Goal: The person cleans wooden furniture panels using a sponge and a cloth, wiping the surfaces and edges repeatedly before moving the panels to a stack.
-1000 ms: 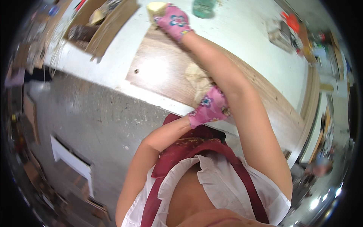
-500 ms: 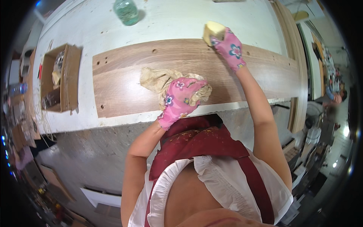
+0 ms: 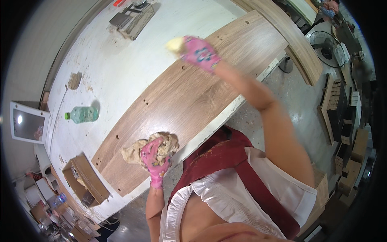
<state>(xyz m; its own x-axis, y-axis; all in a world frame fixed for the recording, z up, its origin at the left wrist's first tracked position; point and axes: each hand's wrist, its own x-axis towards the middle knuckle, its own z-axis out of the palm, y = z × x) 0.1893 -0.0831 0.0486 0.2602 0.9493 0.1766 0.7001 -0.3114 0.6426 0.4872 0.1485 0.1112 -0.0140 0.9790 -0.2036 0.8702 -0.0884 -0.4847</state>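
Observation:
A long wood-grain board (image 3: pixel 177 97) with small holes along its edges lies flat on the white worktable (image 3: pixel 125 68). My left hand (image 3: pixel 152 159), in a pink flowered glove, grips a crumpled beige rag (image 3: pixel 163 147) against the board near its left end. Over the board's far edge, my right hand (image 3: pixel 200 53) wears a matching glove, slightly blurred. Its fingers are closed around a pale yellow sponge-like block (image 3: pixel 175 45), whose exact kind is unclear. Whether the block touches the board cannot be made out.
Left of the board stand a clear greenish bottle (image 3: pixel 84 114) with a green cap and an open cardboard box (image 3: pixel 85 180). Flat scraper-like tools (image 3: pixel 125 18) lie at the far side. More boards (image 3: pixel 278 24) rest at the right, near a fan (image 3: pixel 327 49) on the floor.
The view has turned toward the right, so the board now runs diagonally. My left hand and the rag have shifted toward the board's left end. My right hand still holds the yellow block.

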